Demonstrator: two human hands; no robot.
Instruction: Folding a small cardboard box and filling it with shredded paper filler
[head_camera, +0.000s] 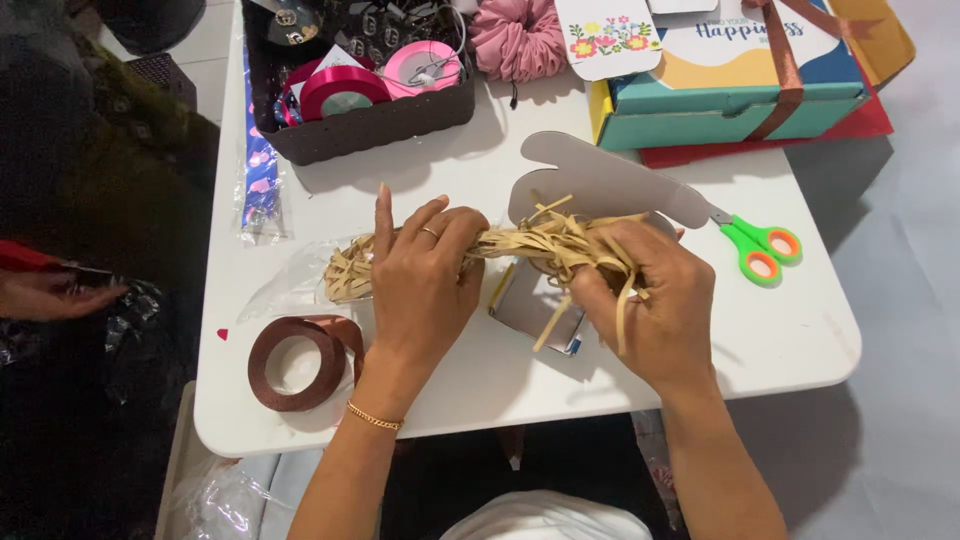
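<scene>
A bundle of tan shredded paper strips (530, 243) stretches across the middle of the white table (800, 330). My left hand (420, 285) grips its left part, with a ring on one finger and the index finger raised. My right hand (655, 300) pinches the right end, where loose strips hang down. The left end of the bundle lies in a clear plastic bag (290, 280). Under the strips sits a small folded grey card box (535, 305), and a flat grey card cut-out (600, 180) lies just behind.
Green and orange scissors (760, 248) lie to the right. A brown ribbon roll (300, 362) sits front left. A dark basket (370, 125) with pink ribbon rolls, a pink scrunchie (518, 38) and a teal gift box (735, 95) stand at the back. Another person's hand (50, 295) is far left.
</scene>
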